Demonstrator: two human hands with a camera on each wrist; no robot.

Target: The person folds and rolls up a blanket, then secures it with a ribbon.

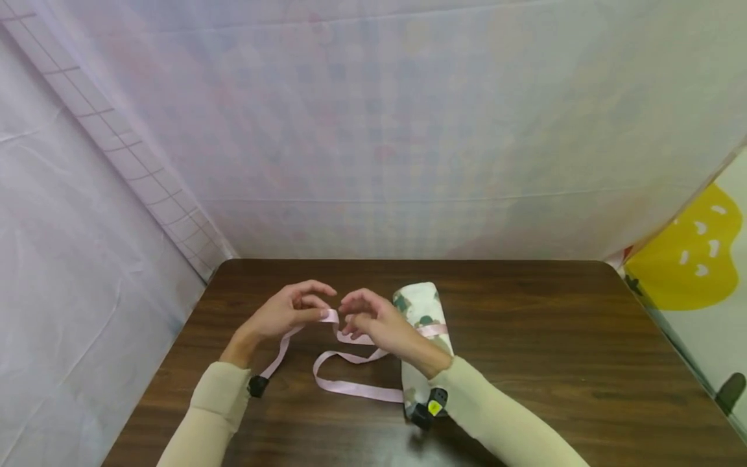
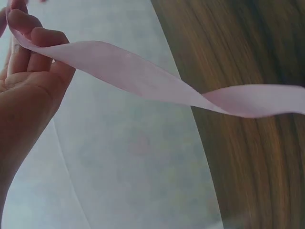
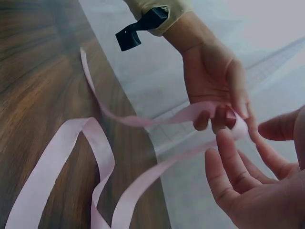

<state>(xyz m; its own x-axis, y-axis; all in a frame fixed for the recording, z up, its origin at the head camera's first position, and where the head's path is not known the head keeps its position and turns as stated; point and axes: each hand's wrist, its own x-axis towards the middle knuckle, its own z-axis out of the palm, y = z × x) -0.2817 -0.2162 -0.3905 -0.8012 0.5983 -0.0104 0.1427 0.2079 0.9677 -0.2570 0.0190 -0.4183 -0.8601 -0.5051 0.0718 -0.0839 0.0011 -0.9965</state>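
A long pink ribbon (image 1: pixel 362 390) winds in loose curves over the dark table and up between the two hands. My left hand (image 1: pixel 274 316) holds it up, pinched between thumb and fingers, with one end trailing down towards the wrist. In the left wrist view the ribbon (image 2: pixel 119 71) runs from the curled fingers with a twist in it. My right hand (image 1: pixel 388 327) hovers opposite, fingers loosely bent; in the right wrist view its fingertips are right at the ribbon loop (image 3: pixel 240 129). Under the right forearm lies a white cloth roll (image 1: pixel 415 298) with green and brown print, banded by pink ribbon.
The brown wooden table (image 1: pixel 543 337) ends at a pale hanging cloth (image 1: pixel 373 130) at the back. Another white sheet (image 1: pixel 76 292) hangs at the left. A yellow printed shape (image 1: pixel 688 259) shows on the right side.
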